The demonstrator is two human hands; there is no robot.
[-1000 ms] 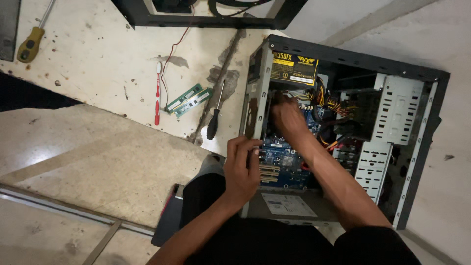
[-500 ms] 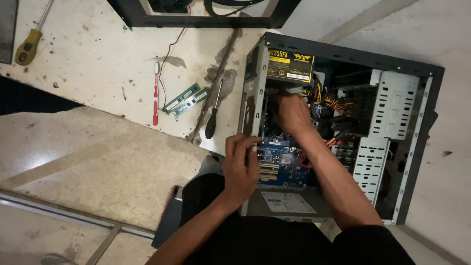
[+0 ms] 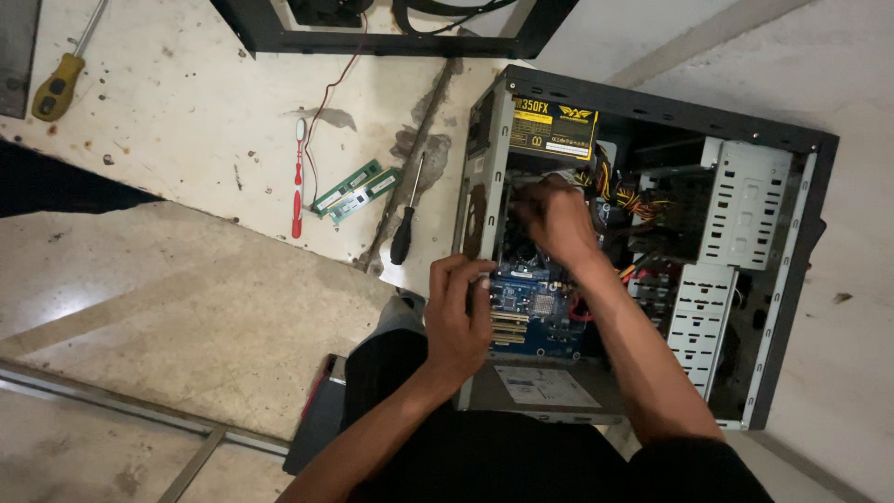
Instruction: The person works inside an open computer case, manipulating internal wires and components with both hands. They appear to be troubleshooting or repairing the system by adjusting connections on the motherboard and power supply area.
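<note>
An open computer case [image 3: 782, 279] lies on its side on the floor, with a blue motherboard [image 3: 535, 312] inside and a black and yellow power supply [image 3: 554, 129] at its far end. My left hand [image 3: 458, 317] grips the case's near edge beside the motherboard. My right hand [image 3: 554, 219] reaches deep into the case over the upper part of the motherboard, fingers curled; what they hold is hidden. Coloured cables [image 3: 633, 200] run just right of that hand.
On the floor to the left lie a black-handled screwdriver [image 3: 405, 228], two green memory sticks [image 3: 354, 191], a red and white toothbrush [image 3: 298, 177] and a yellow-handled screwdriver [image 3: 60, 79]. A black frame [image 3: 391, 37] sits at the top. A dark flat object [image 3: 321, 419] lies by my knee.
My right hand has shifted slightly inside the case. My left hand stays on the case edge. The view has drifted a little.
</note>
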